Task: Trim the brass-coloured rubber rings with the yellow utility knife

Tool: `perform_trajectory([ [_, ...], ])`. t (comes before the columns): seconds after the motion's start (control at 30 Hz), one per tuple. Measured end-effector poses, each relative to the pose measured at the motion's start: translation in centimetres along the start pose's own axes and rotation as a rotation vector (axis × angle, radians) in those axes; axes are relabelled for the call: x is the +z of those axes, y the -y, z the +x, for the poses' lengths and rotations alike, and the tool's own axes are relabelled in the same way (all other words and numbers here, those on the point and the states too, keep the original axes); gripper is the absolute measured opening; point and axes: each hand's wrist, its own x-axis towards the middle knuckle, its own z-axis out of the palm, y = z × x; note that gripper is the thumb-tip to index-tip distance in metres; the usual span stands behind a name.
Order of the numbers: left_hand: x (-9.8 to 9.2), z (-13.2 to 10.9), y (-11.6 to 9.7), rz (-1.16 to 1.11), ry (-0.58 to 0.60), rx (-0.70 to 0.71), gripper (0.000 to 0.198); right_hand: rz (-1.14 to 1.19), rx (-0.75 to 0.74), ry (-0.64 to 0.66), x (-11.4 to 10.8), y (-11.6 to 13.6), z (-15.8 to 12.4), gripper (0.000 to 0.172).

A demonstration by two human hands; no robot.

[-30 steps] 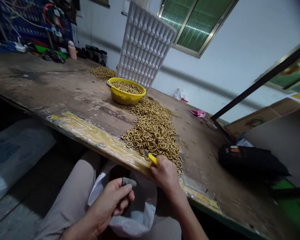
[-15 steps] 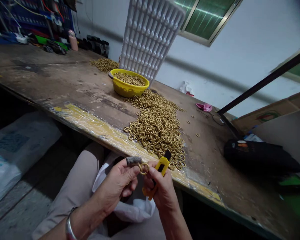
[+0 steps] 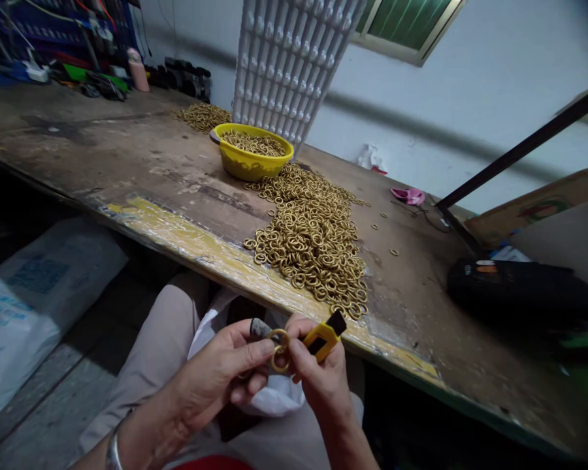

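In front of the table edge, my left hand (image 3: pixel 220 365) pinches a pair of gold-coloured rings (image 3: pixel 279 369) that overlap each other. A grey wrap (image 3: pixel 259 328) covers its index fingertip. My right hand (image 3: pixel 326 382) has a yellow utility knife (image 3: pixel 325 340) in its grip, the black end pointing up and to the right. Its thumb and index finger also meet the rings from the right. Behind both hands, a large heap of similar rings (image 3: pixel 313 235) lies on the table.
A yellow basin (image 3: pixel 249 166) full of rings stands behind the heap, with a smaller ring pile (image 3: pixel 202 117) farther back. A ribbed plastic tray (image 3: pixel 294 72) leans upright there. To the right lies a black bag (image 3: pixel 519 290). A white plastic bag (image 3: pixel 277 395) hangs below my hands.
The rings have turned between my fingers and now show more of their round faces. The knife tilts farther right. My hands sit slightly lower against the table, as the view has shifted a little.
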Motion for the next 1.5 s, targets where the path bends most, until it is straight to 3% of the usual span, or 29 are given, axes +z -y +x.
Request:
perform_trajectory([
  [0.17,0.4,-0.6,-0.2,0.01,-0.064,0.05,0.028,0.132,0.021,-0.007,0.6,-1.2,-0.7,0.02],
  [0.37,0.3,-1.2,0.2,-0.073,0.02,0.038,0.023,0.189,0.014,-0.005,1.2,-1.5,-1.3,0.015],
  [0.57,0.3,-1.7,-0.2,-0.045,-0.023,0.005,0.026,-0.164,-0.04,0.033,1.0,1.2,-1.4,0.02],
  [0.73,0.1,-1.6,-0.4,0.149,-0.179,0.133,0.029,-0.613,-0.202,0.049,0.6,2.4,-2.4,0.011],
  [0.83,0.2,-1.7,-0.3,0.249,-0.219,0.192,0.029,-0.854,-0.222,0.082,0.3,2.2,-2.9,0.021],
  [1.13,0.4,-1.8,-0.1,0.324,-0.267,0.304,0.018,-1.102,-0.288,0.006,1.2,2.2,-2.8,0.026],
  [1.23,0.2,-1.9,-0.4,0.38,-0.286,0.352,0.013,-1.191,-0.195,0.003,0.3,1.9,-1.9,0.027],
  [1.33,0.2,-2.5,-0.8,0.567,-0.249,0.358,0.01,-1.346,0.113,-0.157,-2.2,1.8,-0.6,0.017],
  [1.37,0.1,-2.8,-0.8,0.612,-0.225,0.336,0.012,-1.351,0.19,-0.234,-2.9,2.0,-0.3,0.012],
  [1.43,-0.1,-3.1,-0.7,0.601,-0.165,0.263,0.016,-1.155,0.162,-0.307,-3.7,2.5,0.0,0.015],
  [1.5,-0.6,-3.1,-0.3,0.483,-0.115,0.202,0.022,-0.736,0.142,-0.154,-3.0,3.1,-0.2,0.029],
])
